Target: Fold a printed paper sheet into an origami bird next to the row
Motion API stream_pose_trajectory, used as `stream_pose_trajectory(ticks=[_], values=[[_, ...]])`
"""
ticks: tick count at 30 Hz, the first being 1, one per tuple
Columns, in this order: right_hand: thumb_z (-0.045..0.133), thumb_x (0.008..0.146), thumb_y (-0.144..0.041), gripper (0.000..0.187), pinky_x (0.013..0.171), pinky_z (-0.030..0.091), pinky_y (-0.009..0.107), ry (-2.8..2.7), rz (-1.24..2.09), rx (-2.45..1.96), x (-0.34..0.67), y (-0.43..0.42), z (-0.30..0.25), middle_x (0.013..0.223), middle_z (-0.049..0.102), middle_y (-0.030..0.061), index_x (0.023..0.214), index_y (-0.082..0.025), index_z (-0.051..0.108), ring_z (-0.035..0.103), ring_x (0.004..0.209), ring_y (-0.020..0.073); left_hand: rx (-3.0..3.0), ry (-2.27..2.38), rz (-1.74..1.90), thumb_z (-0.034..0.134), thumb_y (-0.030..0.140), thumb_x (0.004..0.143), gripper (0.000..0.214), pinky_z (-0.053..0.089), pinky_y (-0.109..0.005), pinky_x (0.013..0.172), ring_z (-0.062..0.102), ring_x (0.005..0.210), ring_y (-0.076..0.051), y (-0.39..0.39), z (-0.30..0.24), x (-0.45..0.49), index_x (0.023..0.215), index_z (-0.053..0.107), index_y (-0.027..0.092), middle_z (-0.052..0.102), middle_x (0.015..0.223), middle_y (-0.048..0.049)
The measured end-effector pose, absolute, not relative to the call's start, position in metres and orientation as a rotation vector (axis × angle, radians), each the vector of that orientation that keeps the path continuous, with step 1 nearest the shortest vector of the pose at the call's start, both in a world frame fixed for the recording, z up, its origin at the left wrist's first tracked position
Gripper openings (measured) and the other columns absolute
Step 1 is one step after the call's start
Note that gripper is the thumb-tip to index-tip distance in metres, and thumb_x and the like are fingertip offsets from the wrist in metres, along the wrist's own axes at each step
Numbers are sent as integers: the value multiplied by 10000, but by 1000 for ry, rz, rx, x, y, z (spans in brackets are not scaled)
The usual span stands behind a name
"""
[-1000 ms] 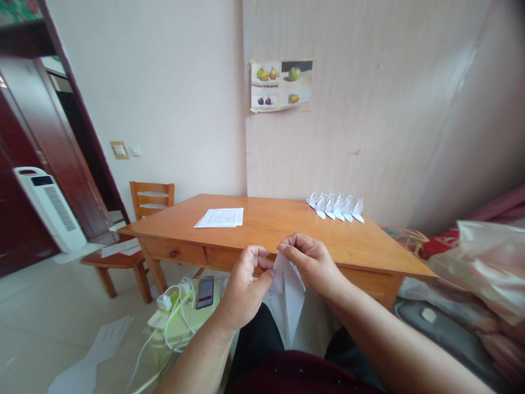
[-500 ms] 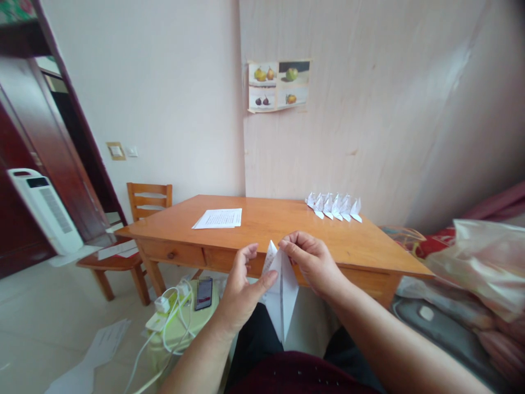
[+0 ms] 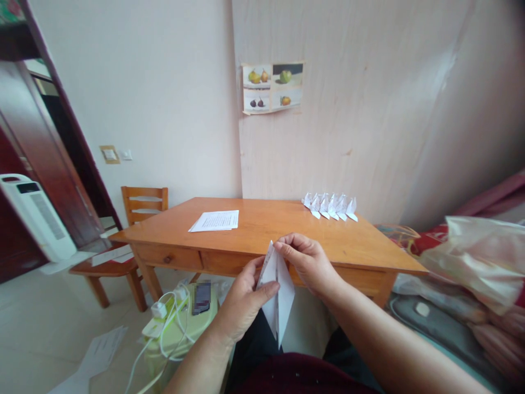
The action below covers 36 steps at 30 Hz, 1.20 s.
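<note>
Between my hands, above my lap, is a folded sheet of paper [image 3: 284, 298] in a long kite shape, with a slit down its middle and printed marks along its left side. My left hand [image 3: 250, 293] grips its left edge, thumb across the front and fingers behind. With thumb and forefinger, my right hand [image 3: 305, 260] pinches the paper near its top point. Several folded paper figures [image 3: 330, 207] with upright points stand in rows at the back right of the wooden table [image 3: 262, 227]. A stack of printed sheets [image 3: 215, 220] lies on its left part.
Left of my legs, a green stool [image 3: 200, 323] carries a phone [image 3: 202, 297], white cables and a charger [image 3: 159, 310]. A wooden chair [image 3: 145, 202] stands behind, at the left. Papers [image 3: 100, 350] lie on the floor. Plastic bags [image 3: 476, 257] are piled at the right.
My left thumb and fingers have closed further onto the paper's left side. My right hand has shifted slightly left at the top point. The whole view has turned a little to the right.
</note>
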State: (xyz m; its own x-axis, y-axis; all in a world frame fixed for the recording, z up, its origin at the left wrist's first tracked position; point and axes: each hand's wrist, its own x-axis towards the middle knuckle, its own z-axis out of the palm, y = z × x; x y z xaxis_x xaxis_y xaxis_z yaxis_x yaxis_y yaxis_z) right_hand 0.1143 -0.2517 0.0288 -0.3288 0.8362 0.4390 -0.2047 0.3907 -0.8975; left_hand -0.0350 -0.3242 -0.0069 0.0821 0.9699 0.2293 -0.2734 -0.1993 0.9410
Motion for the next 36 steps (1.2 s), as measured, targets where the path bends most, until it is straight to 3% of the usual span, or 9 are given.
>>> stream_pose_trajectory(ticks=[18,25,31,36], values=[[699,825,-391,196,649,442,266,-1554,1052,-628,112,-246,20,764,638,11,829,-196,685,548,691,133,1275,795,1291,676,351,873,327,479,-366,903,655,959,-225,-324,-8,-29,1131,608,163,699,1075,-91],[709,825,-400,202,716,439,276,-1530,1133,-538,113,-249,26,779,630,1,817,-200,679,552,741,137,1372,1044,1657,720,364,827,491,445,-389,964,582,1145,-261,-323,-1,-28,1248,517,213,615,1249,-102],[705,839,-396,201,700,426,276,-1557,1144,-528,114,-251,26,772,622,0,827,-196,687,532,722,131,1790,1396,1892,673,251,849,235,275,-430,1127,412,1341,-273,-321,15,-37,1077,619,231,520,1349,-90],[709,835,-396,204,708,434,288,-1590,1126,-526,111,-251,25,783,635,10,831,-194,688,548,734,139,2009,1536,1859,633,254,867,96,279,-474,1134,434,1321,-275,-313,19,-41,955,664,232,525,1312,-79]])
